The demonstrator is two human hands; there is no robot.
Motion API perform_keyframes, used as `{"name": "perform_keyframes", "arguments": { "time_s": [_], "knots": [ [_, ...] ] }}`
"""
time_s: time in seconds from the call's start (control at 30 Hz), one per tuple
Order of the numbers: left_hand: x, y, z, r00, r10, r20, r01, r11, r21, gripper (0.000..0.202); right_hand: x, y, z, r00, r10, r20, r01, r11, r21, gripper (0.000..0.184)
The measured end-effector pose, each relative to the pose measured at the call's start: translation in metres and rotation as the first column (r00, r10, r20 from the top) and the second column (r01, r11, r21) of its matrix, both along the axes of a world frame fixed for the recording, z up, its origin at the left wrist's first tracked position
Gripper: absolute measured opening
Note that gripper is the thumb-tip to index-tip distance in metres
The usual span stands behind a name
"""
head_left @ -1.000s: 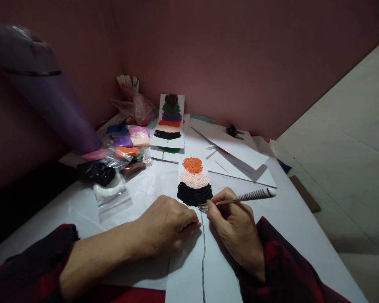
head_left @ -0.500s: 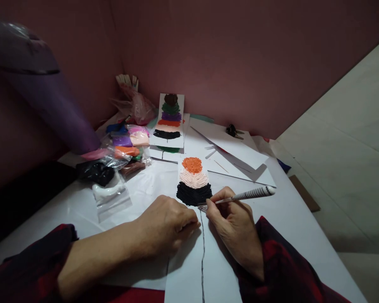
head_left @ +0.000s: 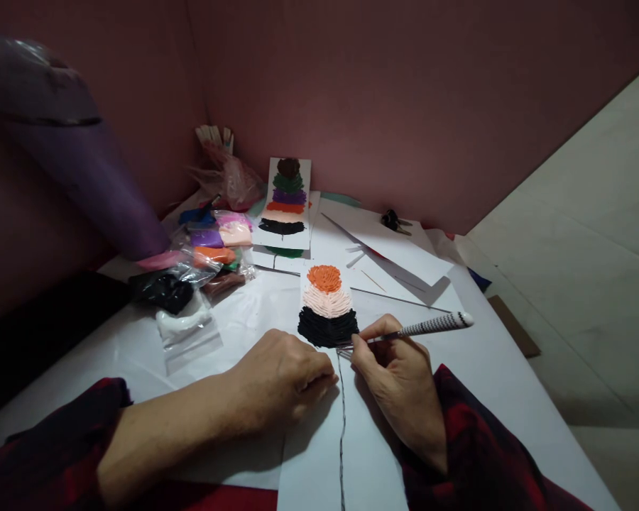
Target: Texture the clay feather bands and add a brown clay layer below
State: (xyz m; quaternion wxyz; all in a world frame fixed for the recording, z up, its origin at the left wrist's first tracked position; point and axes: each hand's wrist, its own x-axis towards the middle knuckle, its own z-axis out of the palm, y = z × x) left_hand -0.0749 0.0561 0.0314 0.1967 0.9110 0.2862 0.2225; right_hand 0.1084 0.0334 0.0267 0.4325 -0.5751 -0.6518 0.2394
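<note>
Right hand pinches a metal fork-like tool with black-and-white patterned handle, tip at the lower edge of the ridged black clay-like band on a white paper strip. Left hand curled closed over strip. Judged best: light, even presses.

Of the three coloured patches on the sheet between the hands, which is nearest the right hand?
The black patch, right beside the right hand; the peach patch lies beyond it, and the orange patch is farthest away.
</note>
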Motion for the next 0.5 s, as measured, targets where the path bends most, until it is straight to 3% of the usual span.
{"name": "perform_keyframes", "arguments": {
  "time_s": [0.17,0.5],
  "knots": [
    [0.0001,0.0004,0.0002,1.0,0.0,-0.008,0.0,1.0,-0.004,0.023,0.0006,0.0013,-0.0001,0.999,0.037,-0.001,-0.037,0.999,-0.04,0.014],
    [0.0005,0.0,0.0001,1.0,0.0,0.007,0.0,1.0,-0.009,0.025,-0.0006,0.0001,0.0042,0.999,-0.032,0.011,0.033,0.999,-0.031,0.015]
  ]
}}
